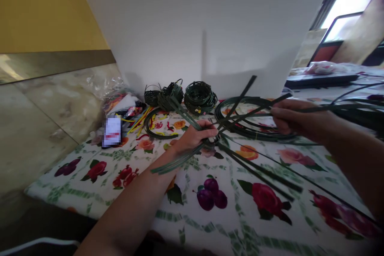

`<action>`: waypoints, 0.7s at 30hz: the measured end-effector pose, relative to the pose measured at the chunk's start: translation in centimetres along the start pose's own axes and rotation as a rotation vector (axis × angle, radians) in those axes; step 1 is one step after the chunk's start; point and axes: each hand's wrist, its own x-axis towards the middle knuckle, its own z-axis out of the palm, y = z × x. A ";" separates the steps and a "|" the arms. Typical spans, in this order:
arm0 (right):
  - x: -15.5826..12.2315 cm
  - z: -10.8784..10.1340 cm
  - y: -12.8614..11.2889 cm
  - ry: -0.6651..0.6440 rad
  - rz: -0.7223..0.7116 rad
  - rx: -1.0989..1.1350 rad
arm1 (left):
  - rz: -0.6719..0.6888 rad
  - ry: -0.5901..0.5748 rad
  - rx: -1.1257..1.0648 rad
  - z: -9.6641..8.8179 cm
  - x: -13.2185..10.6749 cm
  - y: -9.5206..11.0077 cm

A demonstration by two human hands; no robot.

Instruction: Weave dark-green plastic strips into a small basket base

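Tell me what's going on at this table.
A person is handling dark green strips with bare hands over a flowered tablecloth. The left hand grips them where they cross, with loose ends fanning outward. The right hand, off to the right, pinches a strip. Behind them lie a coil of similar strips and some round, dark green woven pieces.

the flat green strips (245, 91) look like smooth plastic with a faint sheen, and the woven baskets (200, 106) seem the same plastic, rough and ridged. the printed tablecloth (144, 212) looks smooth, cloth or plastic hard to tell. the white panel (180, 20) is smooth and matt, the clear plastic bag (103, 86) crinkled and glossy.
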 end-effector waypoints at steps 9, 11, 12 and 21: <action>1.2 2.5 3.1 -0.156 0.460 0.199 | 0.067 0.276 0.022 0.7 1.1 -1.1; 1.0 2.5 2.1 -0.205 0.438 0.277 | 0.071 0.274 0.054 0.8 1.1 -1.3; 0.9 2.6 1.5 -0.196 0.398 0.319 | 0.070 0.262 0.076 0.9 1.1 -1.3; 1.1 5.2 -0.9 0.409 -0.018 0.891 | -0.002 0.195 0.006 2.6 0.1 -2.0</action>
